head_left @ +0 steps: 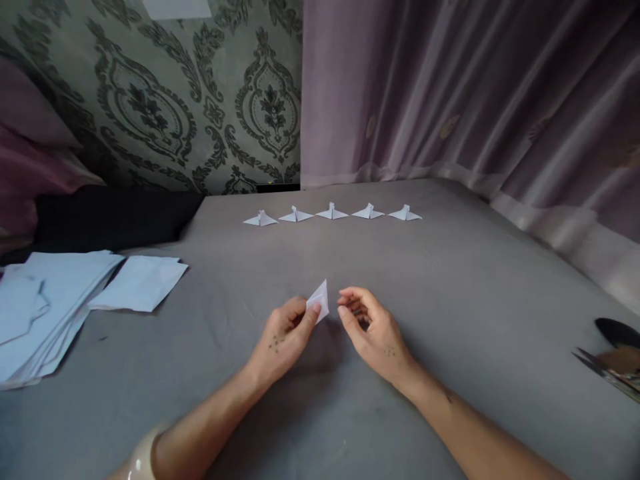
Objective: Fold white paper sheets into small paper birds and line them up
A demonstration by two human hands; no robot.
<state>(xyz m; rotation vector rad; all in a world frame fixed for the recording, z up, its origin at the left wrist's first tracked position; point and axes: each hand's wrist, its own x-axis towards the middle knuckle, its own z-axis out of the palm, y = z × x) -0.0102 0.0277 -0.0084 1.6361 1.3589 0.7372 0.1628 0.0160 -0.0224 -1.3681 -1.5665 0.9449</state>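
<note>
Between the thumb and fingers of my left hand [287, 330] is a small folded piece of white paper [319, 298], pointed at its top. My right hand [370, 333] is just to the right of it, fingers curved and thumb apart, with nothing visible in its grasp. A narrow gap separates the right fingertips from the paper. Farther back, a row of several folded white paper figures with spread wings stands on the grey surface, the middle figure [332, 212] straight beyond my hands.
A stack of white paper sheets [55, 307] lies at the left, with smaller paper squares [143, 283] beside it. Black cloth [115, 217] lies behind them. Scissors [605, 373] and a dark round object [617, 332] are at the right edge. A purple curtain [400, 87] hangs behind.
</note>
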